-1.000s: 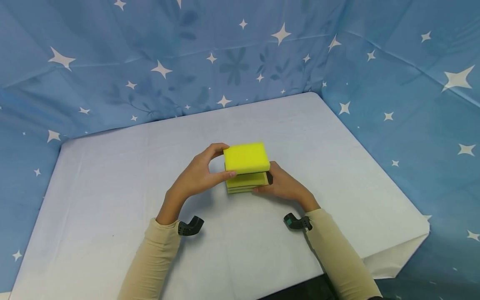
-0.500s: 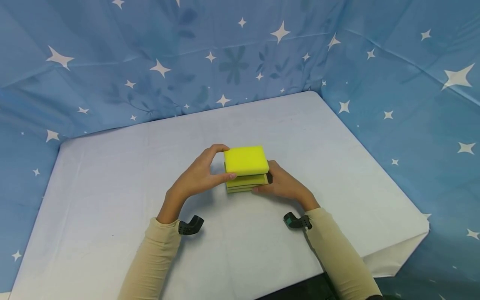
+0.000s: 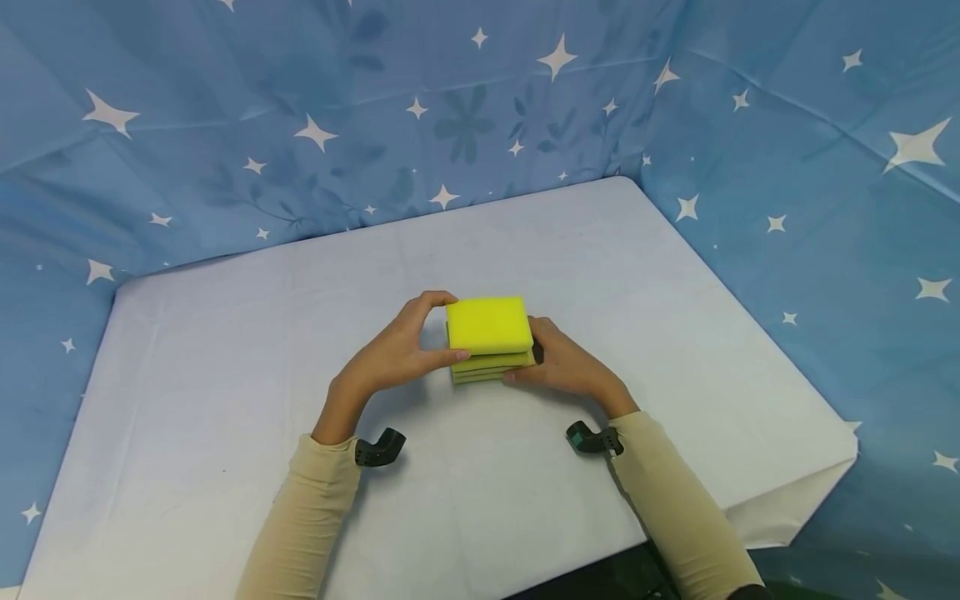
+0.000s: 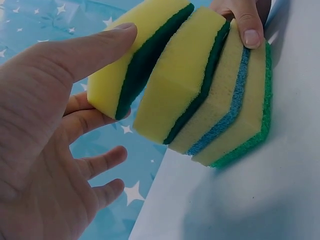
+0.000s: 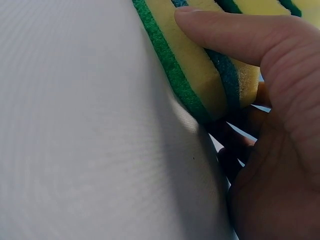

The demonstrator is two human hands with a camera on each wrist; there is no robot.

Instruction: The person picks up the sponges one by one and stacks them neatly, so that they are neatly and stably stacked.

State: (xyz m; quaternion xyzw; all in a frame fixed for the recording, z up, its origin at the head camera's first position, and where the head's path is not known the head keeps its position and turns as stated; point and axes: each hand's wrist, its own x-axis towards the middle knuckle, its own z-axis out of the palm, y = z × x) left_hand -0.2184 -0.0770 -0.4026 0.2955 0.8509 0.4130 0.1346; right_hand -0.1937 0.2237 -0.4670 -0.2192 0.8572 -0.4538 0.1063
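Observation:
My left hand [image 3: 397, 346] pinches a bright yellow sponge [image 3: 489, 325] with a dark green scouring layer underneath, thumb in front and fingers behind. Directly below is a second yellow sponge [image 4: 182, 75], also backed in dark green. The left wrist view shows a narrow gap between these two at the near end. Under them lie a duller sponge with a blue layer [image 4: 220, 125] and, on the table, one with a bright green layer [image 4: 250, 142]. From the right, my right hand [image 3: 562, 362] grips the lower sponges, its thumb across their front; most of its fingers are hidden behind.
The stack stands on a table with a white cover [image 3: 225, 400]. A blue curtain with white stars [image 3: 465, 125] hangs behind and along the right side. Something black [image 3: 600, 575] shows at the table's front edge, beside the right sleeve [image 3: 682, 508].
My left hand has lowered the top sponge towards the stack, so less of the sponge beneath it shows. The right hand keeps its grip on the lower sponges.

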